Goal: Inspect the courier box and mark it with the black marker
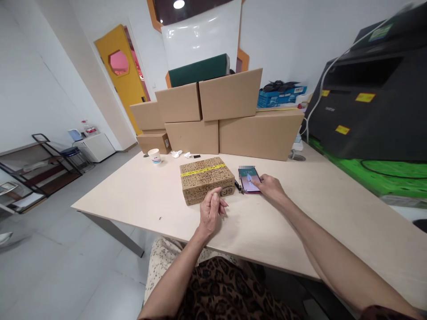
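While the phone lies flat on the pale table with its screen lit, the right hand rests over its right edge with a fingertip touching the screen, so it's pressing on the glass rather than gripping anything. Phone sits just right of table centre, and right beside it at 9 o'clock there's a small speckled cardboard box with a strip of yellow tape across the top. The left hand hovers just at 6 o'clock of that box, fingers loosely curled toward the thumb, holding nothing as far as I can see and not touching the box. Out toward 10 o'clock of the box there's a paper cup, then a few crumpled white scraps closer to 11. Straight up at 12 o'clock is a wall of plain brown cartons stacked two high, with a dark green box on top and a blue crate off to 1 o'clock. Over at 3 o'clock, well apart from the hands, a big black printer sits on a green mat.
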Demonstrator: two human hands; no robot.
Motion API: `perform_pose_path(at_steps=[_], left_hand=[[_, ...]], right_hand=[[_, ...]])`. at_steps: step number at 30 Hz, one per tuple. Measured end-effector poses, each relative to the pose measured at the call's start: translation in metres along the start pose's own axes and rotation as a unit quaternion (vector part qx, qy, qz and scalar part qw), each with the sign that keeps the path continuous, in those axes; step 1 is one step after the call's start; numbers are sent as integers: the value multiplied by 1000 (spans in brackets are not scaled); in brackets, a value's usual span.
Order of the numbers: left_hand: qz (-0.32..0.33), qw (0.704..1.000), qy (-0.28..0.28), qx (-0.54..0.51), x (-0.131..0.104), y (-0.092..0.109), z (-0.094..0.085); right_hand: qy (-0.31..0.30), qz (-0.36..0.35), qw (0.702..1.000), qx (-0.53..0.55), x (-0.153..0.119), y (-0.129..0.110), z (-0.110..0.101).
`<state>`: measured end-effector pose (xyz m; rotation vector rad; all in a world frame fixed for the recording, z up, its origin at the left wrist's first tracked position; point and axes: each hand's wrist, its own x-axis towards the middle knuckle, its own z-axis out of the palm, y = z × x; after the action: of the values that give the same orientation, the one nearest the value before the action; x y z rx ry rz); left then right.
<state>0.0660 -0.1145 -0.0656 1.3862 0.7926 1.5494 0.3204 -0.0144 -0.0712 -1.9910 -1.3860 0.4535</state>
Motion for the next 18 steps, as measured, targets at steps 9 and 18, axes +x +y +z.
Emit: perform_pose_path(at_steps=[9, 18], left_hand=[[198, 934, 212, 209, -12, 22, -58], [-80, 967, 160, 181, -12, 39, -88]], right_hand=[[16, -180, 975, 130, -31, -22, -4], [-110, -174, 921, 331, -77, -58, 1]])
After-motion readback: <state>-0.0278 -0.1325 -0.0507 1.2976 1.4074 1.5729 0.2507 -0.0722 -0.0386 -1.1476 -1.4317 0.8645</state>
